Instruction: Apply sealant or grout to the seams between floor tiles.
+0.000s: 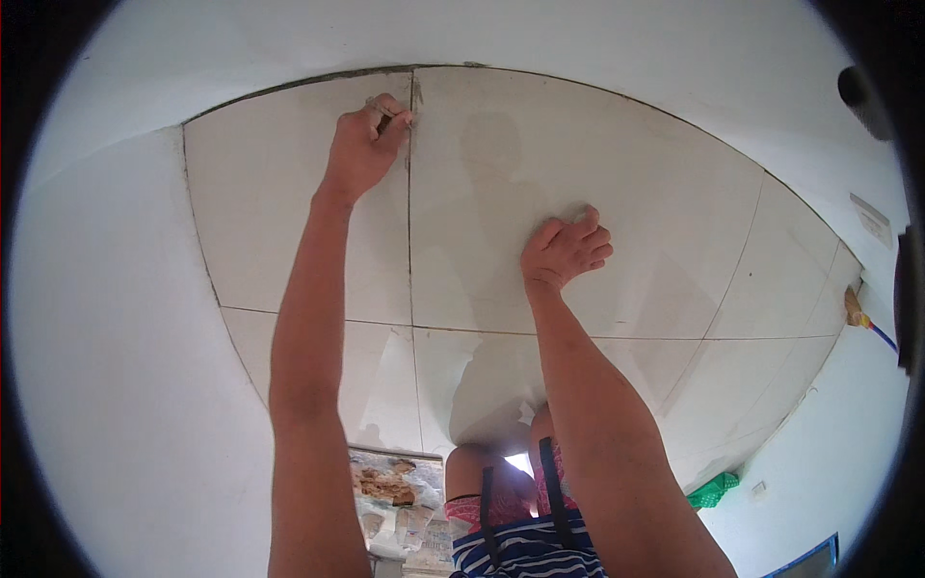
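Observation:
My left hand reaches far forward to the dark joint between two large cream floor tiles. Its thumb and forefinger are pinched together at the joint, near the wall. Greyish smears show on the fingers; whatever sits between them is too small to make out. Nearer and to the right, my right hand is low over the tile, knuckles up and fingers curled in. A trace of grey shows by its fingertips, but the palm is hidden.
White walls border the floor ahead and on both sides. Behind my left forearm is a rough, littered patch. A green cloth lies at the right wall. A brown object with a yellow and blue handle rests farther right.

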Demonstrator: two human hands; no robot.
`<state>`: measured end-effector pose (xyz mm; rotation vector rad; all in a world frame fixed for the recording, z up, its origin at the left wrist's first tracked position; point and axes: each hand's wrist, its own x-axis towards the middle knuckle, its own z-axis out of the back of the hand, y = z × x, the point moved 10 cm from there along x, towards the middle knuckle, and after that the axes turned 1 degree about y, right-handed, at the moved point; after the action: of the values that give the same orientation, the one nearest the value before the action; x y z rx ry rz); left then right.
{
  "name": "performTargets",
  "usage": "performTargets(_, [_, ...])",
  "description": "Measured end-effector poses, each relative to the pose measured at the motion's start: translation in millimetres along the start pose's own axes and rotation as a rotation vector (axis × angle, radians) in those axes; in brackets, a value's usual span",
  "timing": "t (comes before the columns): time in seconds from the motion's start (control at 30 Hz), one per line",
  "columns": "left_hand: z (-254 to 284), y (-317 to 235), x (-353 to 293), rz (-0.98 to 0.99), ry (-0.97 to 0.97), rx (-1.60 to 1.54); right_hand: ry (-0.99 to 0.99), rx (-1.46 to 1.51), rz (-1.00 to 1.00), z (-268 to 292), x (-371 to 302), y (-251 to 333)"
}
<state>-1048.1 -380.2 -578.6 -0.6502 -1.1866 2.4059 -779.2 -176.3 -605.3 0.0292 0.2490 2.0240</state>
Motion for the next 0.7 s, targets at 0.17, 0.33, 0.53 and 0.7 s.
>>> performTargets(0.17, [-15,11,-30,0.047,0.119,-0.109,0.009,-0.018,-0.011,-1,0,-3])
performTargets(0.33, [-14,8,-24,0.0,0.052,-0.075,-0.018,0.003,0.007,1,2,-2])
performTargets(0.53, [-3,-3,22,0.062,-0.01,-0.023,0.015,0.017,-0.015,-2,3,-5])
performTargets(0.7, [-17,12,-15,0.03,0.016,-0.284,-0.017,-0.009,0.012,-3,2,-4])
